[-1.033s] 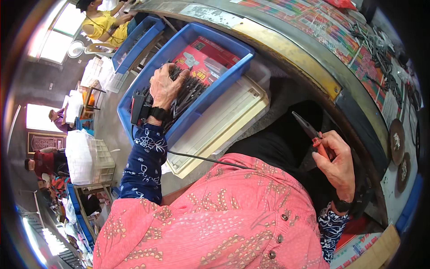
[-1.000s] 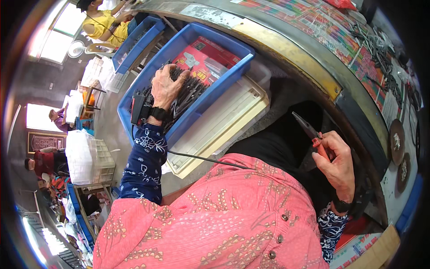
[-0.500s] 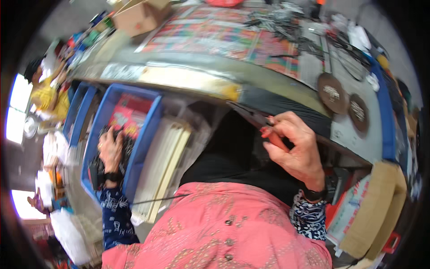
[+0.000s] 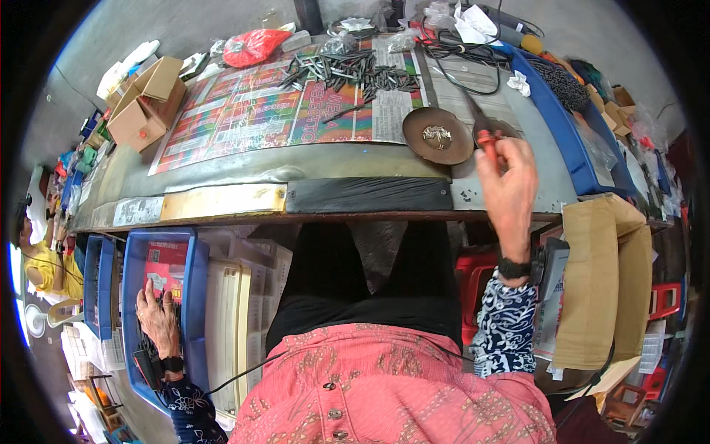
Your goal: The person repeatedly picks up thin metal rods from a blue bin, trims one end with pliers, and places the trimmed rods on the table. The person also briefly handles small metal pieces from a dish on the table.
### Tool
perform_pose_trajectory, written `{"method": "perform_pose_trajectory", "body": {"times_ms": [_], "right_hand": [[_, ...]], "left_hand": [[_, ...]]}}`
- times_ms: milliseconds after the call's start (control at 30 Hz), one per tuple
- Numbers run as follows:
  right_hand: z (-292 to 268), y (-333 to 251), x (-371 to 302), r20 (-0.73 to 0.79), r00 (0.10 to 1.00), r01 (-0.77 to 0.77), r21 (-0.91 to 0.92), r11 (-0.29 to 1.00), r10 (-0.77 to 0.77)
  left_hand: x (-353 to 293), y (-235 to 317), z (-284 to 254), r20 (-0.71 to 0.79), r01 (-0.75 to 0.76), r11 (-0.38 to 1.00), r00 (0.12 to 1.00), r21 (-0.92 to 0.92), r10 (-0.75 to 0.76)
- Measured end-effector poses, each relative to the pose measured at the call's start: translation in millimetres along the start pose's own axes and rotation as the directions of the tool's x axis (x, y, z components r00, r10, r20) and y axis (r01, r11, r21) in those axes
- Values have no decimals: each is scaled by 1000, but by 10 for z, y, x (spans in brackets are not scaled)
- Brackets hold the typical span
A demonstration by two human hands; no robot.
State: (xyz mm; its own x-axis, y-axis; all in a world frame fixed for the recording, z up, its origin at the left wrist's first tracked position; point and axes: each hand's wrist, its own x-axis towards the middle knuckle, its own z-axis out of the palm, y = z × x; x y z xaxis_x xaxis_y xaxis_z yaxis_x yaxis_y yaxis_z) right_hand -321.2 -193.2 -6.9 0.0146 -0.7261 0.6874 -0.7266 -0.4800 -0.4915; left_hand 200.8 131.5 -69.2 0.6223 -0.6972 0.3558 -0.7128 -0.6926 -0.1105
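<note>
My right hand [image 4: 512, 189] reaches over the right part of the workbench, its fingers closed round red-handled pliers [image 4: 486, 140]. Their dark, long jaws point away from me, beside a round brown plate [image 4: 421, 148] with a small heap of tiny shiny pieces at its middle. Another round brown plate [image 4: 507, 130] lies partly behind the hand and pliers. Down to the left, my left hand [image 4: 158, 322] rests inside a blue plastic bin [image 4: 194, 296], fingers stretched out over dark small parts that it mostly covers. Nothing shows gripped in it.
Small dark rods [image 4: 355, 70] are heaped on printed sheets [image 4: 244, 111] across the bench. A red plastic bag [image 4: 254, 48] and a cardboard box [image 4: 148, 103] stand at its far left. A long blue tray [image 4: 566, 126] runs along the right, above an open carton [image 4: 592, 288].
My right hand has moved from above my lap out over the bench, carrying the pliers towards the brown plates. My left hand stays in the blue bin. The view has turned and steadied.
</note>
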Motion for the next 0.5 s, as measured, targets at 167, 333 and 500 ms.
{"method": "perform_pose_trajectory", "body": {"times_ms": [167, 333, 500], "right_hand": [[-224, 621, 59, -79, 983, -184, -409, 894, 166], [-328, 990, 27, -131, 963, -267, -587, 765, 236], [-272, 1165, 0, -77, 949, -274, -681, 679, 305]], "left_hand": [[149, 486, -303, -135, -193, 947, 977, -257, 163], [248, 985, -489, -148, -310, 852, 951, -423, 273], [239, 1358, -632, -110, -317, 743, 943, -589, 315]]}}
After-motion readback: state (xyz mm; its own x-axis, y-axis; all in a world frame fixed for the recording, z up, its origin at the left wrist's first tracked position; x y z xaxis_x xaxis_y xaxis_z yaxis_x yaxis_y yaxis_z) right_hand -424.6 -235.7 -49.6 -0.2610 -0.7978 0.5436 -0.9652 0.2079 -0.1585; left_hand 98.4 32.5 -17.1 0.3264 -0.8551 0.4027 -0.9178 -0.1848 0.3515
